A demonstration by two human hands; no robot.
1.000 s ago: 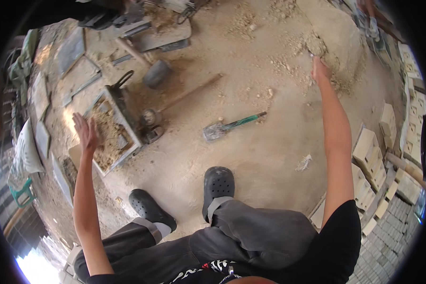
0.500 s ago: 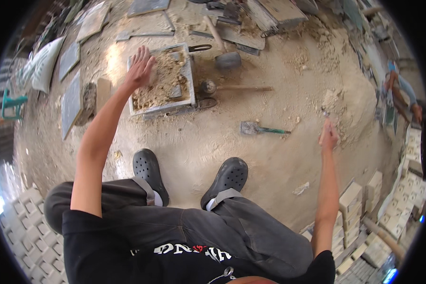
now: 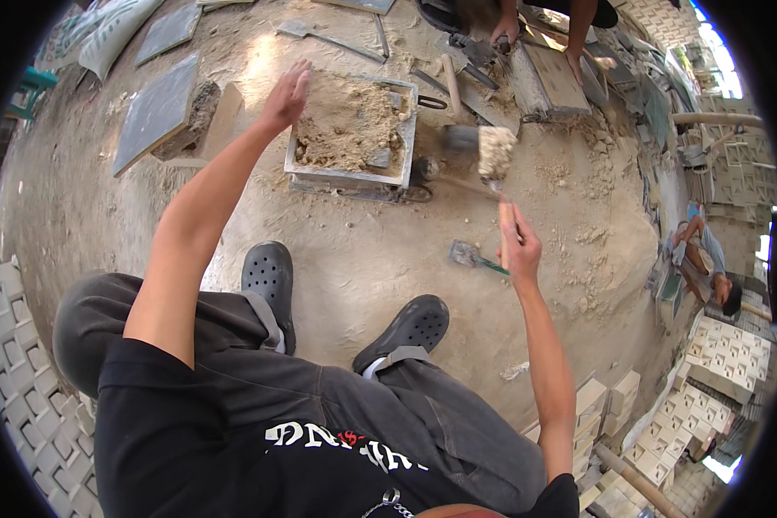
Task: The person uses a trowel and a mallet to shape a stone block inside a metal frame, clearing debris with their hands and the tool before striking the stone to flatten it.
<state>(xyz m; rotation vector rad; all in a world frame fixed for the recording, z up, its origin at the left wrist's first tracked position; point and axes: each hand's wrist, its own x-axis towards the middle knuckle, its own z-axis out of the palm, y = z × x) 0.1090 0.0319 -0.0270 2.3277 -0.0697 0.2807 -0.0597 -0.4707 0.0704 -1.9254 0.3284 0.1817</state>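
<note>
My left hand [image 3: 287, 97] is open, its fingers stretched out at the left rim of a rectangular metal mould box [image 3: 347, 179]. Loose tan sand [image 3: 341, 121] fills the box, and grey metal pieces [image 3: 379, 158] show through at its right side. My right hand [image 3: 521, 248] is wrapped round the wooden handle of a trowel [image 3: 506, 211]. A clump of damp sand [image 3: 496, 152] covers the trowel's blade, held above the floor to the right of the box. Below that hand lies a flat scraper [image 3: 468, 253] with a green handle, partly hidden.
A round-headed mallet [image 3: 426, 169] and a dark-headed tool [image 3: 459, 136] lie right of the box. Flat boards [image 3: 157, 110] lean at the left. Another person's hands [image 3: 505, 33] work at a second box [image 3: 554, 79]; a further person [image 3: 706, 255] crouches at right. Pale blocks [image 3: 591, 399] stand lower right.
My right hand has moved up and leftward from the sand heap, bringing the sand-loaded trowel nearer the box. My left hand stays by the box rim. The whole view has shifted.
</note>
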